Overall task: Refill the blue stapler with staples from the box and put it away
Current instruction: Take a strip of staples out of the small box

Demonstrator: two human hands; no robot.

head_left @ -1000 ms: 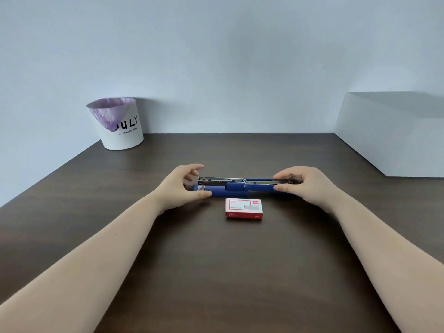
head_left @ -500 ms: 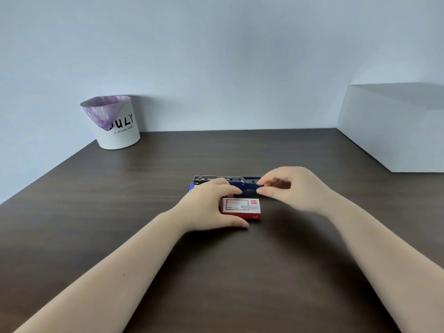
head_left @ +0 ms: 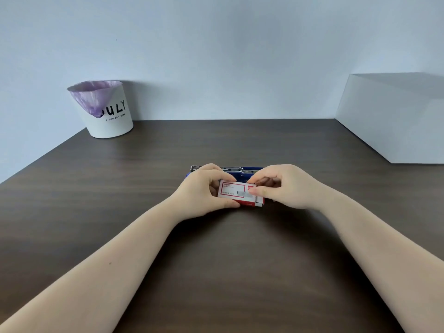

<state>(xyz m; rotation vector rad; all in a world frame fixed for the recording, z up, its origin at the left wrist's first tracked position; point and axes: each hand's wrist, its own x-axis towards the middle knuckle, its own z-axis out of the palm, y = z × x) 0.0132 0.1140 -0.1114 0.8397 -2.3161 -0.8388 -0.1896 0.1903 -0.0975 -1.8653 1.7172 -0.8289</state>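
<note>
A small red and white staple box is tilted up off the dark wooden table, held at its left end by my left hand. My right hand pinches the box's right end, where an inner part sticks out slightly. Just behind the box lies the blue stapler, opened out flat with its metal staple track showing; both hands hide most of it.
A white bin with a purple liner and black lettering stands at the table's back left. A large white box sits at the back right against the wall.
Both hands left the stapler and came to the staple box. The left hand took hold of the box and tilted it up; the right hand closed on its right end.
</note>
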